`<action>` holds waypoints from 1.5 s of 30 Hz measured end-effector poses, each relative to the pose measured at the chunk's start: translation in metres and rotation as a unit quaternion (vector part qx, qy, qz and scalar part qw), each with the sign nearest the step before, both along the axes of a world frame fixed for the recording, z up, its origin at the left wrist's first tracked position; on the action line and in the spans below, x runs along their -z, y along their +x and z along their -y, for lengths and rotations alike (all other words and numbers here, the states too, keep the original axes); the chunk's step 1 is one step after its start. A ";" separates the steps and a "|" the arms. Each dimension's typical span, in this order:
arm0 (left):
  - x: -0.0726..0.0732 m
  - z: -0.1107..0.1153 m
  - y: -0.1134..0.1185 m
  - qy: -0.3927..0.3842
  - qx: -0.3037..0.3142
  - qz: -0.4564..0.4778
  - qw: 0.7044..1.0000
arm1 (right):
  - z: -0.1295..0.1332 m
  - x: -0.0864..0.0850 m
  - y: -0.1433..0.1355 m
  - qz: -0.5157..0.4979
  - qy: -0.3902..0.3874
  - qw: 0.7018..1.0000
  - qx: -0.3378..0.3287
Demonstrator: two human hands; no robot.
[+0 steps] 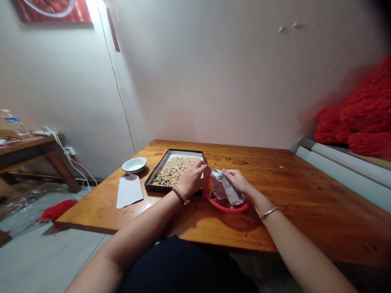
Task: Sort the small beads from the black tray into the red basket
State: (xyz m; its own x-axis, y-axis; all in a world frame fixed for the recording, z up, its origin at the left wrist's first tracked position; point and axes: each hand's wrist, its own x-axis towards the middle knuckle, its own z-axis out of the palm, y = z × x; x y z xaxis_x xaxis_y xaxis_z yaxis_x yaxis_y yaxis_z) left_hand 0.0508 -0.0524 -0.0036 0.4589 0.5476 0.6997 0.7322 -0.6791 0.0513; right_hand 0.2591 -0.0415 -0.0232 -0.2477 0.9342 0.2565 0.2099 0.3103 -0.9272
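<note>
A folded sheet of white paper (pixel 227 188) is gripped by my right hand (pixel 236 180) and tilts down into a red plastic basket (pixel 227 208). Dark and pale beads show inside the basket, beside the paper. My left hand (pixel 194 177) is over the right edge of a shallow black-rimmed tray (pixel 159 188), close to the basket. Its fingers are curled together in a pinch, and what lies between them is too small to make out. Across the tray spread many small beads (pixel 171 171), mostly cream, with black and a few coloured ones among them.
Left of the tray stand a white enamel bowl (pixel 133 165) and another white sheet (pixel 130 191) on the wooden table (pixel 262 162). Red yarn-like bundles (pixel 360 118) are heaped at the right, above pale rolls (pixel 342 158). A side table (pixel 45 142) with cables is at the left.
</note>
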 end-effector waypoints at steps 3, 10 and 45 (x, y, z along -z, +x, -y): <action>0.001 -0.007 -0.010 -0.048 -0.140 -0.008 0.989 | -0.001 0.001 0.001 -0.002 -0.003 1.000 0.015; 0.009 -0.027 -0.036 -0.270 -0.267 -0.149 0.913 | -0.001 0.000 0.000 -0.003 0.019 1.000 0.009; 0.010 0.001 0.002 0.059 0.054 -0.001 0.997 | 0.012 -0.006 -0.003 0.081 0.038 0.994 -0.060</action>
